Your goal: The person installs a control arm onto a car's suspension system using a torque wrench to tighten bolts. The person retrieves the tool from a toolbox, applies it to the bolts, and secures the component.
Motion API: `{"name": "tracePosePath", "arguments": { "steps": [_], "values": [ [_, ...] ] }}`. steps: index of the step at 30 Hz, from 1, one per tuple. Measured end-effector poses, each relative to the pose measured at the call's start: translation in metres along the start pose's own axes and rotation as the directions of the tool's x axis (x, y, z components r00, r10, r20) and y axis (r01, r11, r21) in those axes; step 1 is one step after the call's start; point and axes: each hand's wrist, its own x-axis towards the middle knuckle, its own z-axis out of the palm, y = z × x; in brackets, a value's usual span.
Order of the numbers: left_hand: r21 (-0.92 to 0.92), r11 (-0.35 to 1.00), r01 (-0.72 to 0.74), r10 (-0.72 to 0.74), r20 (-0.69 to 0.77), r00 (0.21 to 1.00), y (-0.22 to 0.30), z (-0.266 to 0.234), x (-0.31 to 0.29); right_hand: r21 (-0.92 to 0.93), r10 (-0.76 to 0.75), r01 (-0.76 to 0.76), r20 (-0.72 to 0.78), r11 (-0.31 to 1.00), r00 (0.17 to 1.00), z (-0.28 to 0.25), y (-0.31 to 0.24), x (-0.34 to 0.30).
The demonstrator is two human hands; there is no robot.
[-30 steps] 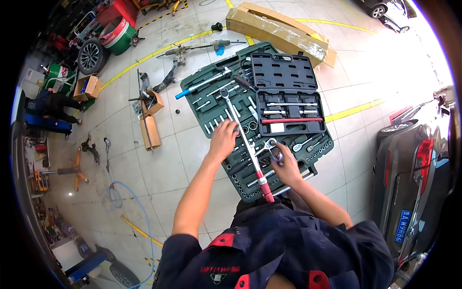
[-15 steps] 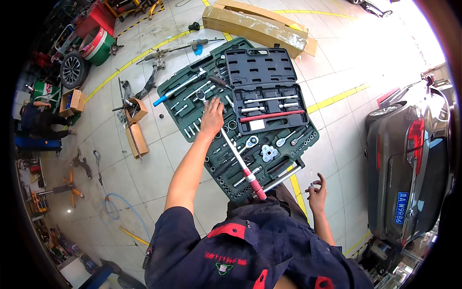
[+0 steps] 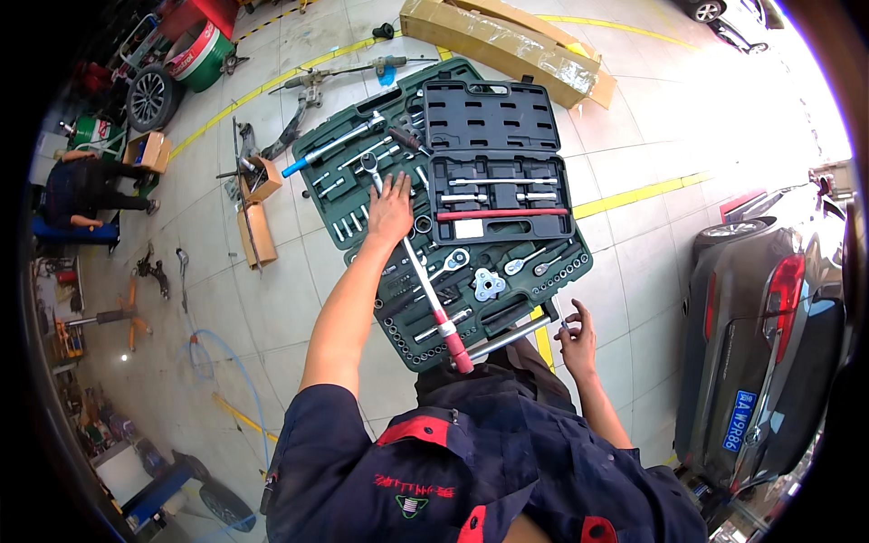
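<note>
A long torque wrench [image 3: 420, 268] with a ratchet head and a red grip lies slantwise across a dark green tool case [image 3: 534, 313]. My left hand [image 3: 391, 215] rests over its upper shaft, fingers stretched out and apart, not wrapped round it. Near the case's lower right edge, my right hand [image 3: 577, 347] is closed in a pinch on a small thin stick, too small to name. Sockets, ratchets and extension bars fill the green case. On top of it lies an opened black case [image 3: 491, 116], holding a red bar [image 3: 502, 214] and chrome bars [image 3: 502, 182].
A silver tube [image 3: 511, 338] lies by the case's near edge. Beyond it are a long cardboard box [image 3: 498, 50] and a steering rack [image 3: 312, 78]. A car [image 3: 769, 335] stands at right. Another person [image 3: 86, 190] sits at far left, near a loose wheel [image 3: 152, 98].
My right hand has risen and come nearer the green case's edge. My left hand's fingers have spread a little. The whole view has shifted slightly, and the other person's arm has moved.
</note>
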Motion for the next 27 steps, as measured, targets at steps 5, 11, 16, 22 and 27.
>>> {"name": "tracePosePath", "arguments": {
  "steps": [5, 11, 16, 22, 27],
  "values": [
    [0.161, 0.986, 0.043, -0.056, 0.081, 0.995, 0.021, -0.008, -0.007, 0.044, 0.031, -0.034, 0.066, 0.998, 0.997, -0.016, 0.025, 0.033],
    [0.409, 0.911, 0.047, -0.138, 0.197, 0.971, 0.041, -0.003, -0.005, -0.027, -0.122, 0.13, 0.206, 0.991, 0.971, -0.035, 0.016, 0.087],
    [0.324, 0.941, 0.097, -0.141, 0.113, 0.984, 0.041, -0.002, -0.007, -0.254, -0.322, 0.443, 0.405, 0.86, 0.856, -0.025, -0.021, 0.115],
    [-0.224, 0.876, 0.427, -0.48, -0.337, 0.81, 0.097, -0.031, -0.101, -0.204, -0.521, 0.815, 0.679, 0.542, 0.517, 0.03, -0.065, 0.127],
    [-0.549, 0.471, 0.69, -0.881, -0.255, 0.398, 0.118, -0.015, -0.297, -0.095, -0.524, 0.944, 0.812, 0.315, 0.257, 0.093, -0.075, 0.121]
  ]
}}
